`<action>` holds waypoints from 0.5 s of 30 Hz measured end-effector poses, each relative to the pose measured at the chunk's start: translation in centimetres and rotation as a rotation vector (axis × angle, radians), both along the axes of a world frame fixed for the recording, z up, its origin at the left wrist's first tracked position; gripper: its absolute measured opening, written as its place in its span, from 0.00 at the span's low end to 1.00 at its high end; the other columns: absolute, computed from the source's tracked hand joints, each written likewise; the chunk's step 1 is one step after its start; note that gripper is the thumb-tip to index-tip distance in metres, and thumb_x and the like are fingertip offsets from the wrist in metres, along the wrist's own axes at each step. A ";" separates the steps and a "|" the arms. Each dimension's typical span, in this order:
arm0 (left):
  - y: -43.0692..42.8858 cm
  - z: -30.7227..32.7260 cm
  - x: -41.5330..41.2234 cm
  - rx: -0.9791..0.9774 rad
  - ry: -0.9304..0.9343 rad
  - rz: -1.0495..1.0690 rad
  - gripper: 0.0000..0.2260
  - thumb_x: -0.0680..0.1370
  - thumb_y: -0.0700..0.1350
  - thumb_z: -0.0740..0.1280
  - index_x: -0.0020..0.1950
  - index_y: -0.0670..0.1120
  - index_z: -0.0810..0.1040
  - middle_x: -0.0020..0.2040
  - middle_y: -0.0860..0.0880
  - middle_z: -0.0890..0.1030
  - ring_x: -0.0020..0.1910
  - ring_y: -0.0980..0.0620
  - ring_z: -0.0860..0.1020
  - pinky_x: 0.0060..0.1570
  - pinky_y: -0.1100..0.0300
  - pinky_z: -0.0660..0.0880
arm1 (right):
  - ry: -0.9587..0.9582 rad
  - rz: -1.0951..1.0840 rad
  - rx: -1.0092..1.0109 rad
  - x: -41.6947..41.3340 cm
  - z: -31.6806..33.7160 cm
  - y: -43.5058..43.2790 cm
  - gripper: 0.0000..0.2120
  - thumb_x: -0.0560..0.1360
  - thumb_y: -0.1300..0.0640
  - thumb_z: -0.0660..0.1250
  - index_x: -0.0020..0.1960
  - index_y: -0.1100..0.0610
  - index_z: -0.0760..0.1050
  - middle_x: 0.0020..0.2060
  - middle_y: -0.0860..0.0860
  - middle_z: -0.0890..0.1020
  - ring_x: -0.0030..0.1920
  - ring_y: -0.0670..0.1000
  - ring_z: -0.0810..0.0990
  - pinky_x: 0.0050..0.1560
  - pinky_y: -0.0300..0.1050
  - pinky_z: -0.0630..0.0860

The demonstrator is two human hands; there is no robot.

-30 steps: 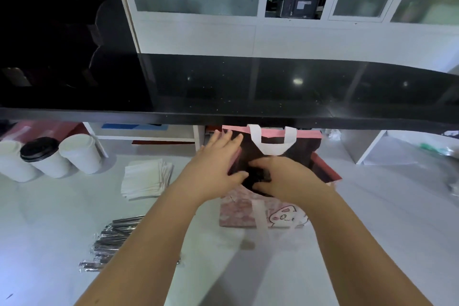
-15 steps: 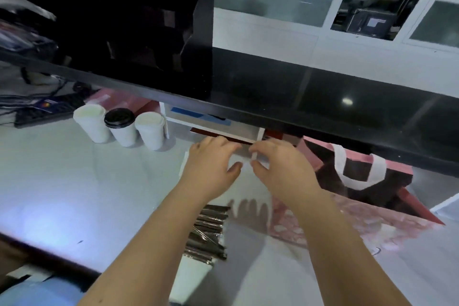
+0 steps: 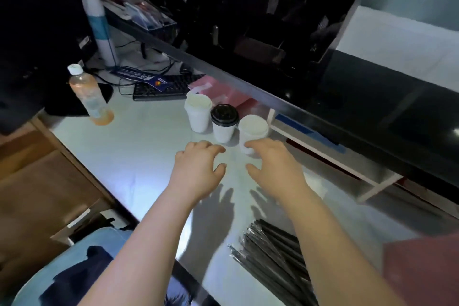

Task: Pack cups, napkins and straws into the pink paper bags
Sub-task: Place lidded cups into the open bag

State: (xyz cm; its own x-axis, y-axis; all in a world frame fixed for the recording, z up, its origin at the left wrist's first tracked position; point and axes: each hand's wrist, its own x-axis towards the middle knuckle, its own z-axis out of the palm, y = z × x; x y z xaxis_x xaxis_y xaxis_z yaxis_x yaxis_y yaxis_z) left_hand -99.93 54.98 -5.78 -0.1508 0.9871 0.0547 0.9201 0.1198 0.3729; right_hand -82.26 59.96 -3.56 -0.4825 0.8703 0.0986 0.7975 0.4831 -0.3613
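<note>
A pale, glossy table [image 3: 139, 156] is seen beneath a black counter [image 3: 360, 117] that overhangs its far side, with dark glass and clutter above. At the far left a monitor [image 3: 37, 32] is set, with a bottle [image 3: 90, 99] of orange drink just before it and a keyboard [image 3: 164, 87] further back among cables. Three lidded cups are lined up near the counter's edge: a left cup [image 3: 198, 114], a black-lidded cup [image 3: 224, 120] and a right cup [image 3: 253, 129], each close beside the next. Flat pink bags [image 3: 223, 93] are tucked behind them under the overhang. The left hand [image 3: 198, 169] is held above the table in front of the black-lidded cup, fingers spread and lightly curved, with nothing gripped. The right hand [image 3: 273, 164] is likewise spread and empty, its fingertips at the base of the right cup; whether they touch it cannot be told. A bundle of wrapped straws [image 3: 273, 258] lies near the right forearm, napkins [image 3: 315, 185] show partly behind it, and a blurred pink bag [image 3: 422, 268] is cut off at the lower right. The table's left edge runs diagonally toward the person, with brown wood below it. Bare table is left between the bottle and the hands, while the overhang closes in the far side.
</note>
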 end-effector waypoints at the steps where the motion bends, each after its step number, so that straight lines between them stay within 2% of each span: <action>1: 0.5 -0.2 -1.3 -0.008 -0.003 0.020 0.18 0.78 0.53 0.62 0.68 0.55 0.73 0.64 0.51 0.74 0.65 0.47 0.67 0.60 0.52 0.66 | -0.003 0.007 -0.013 -1.4 -0.2 0.9 0.23 0.76 0.55 0.67 0.70 0.50 0.70 0.64 0.49 0.75 0.63 0.53 0.69 0.61 0.51 0.70; 11: 7.6 -1.8 -12.3 -0.036 0.007 0.185 0.19 0.77 0.50 0.64 0.68 0.54 0.72 0.66 0.49 0.74 0.66 0.44 0.68 0.59 0.50 0.67 | -0.071 0.132 -0.012 -14.4 -2.8 10.4 0.27 0.74 0.55 0.69 0.71 0.51 0.67 0.66 0.51 0.72 0.64 0.56 0.68 0.59 0.54 0.71; 15: 10.1 -2.3 -14.9 -0.028 0.015 0.210 0.20 0.76 0.50 0.64 0.69 0.53 0.72 0.66 0.48 0.74 0.66 0.44 0.67 0.60 0.49 0.66 | -0.157 0.177 0.036 -18.7 -4.3 14.7 0.28 0.72 0.54 0.70 0.71 0.52 0.66 0.66 0.53 0.71 0.64 0.58 0.67 0.59 0.52 0.68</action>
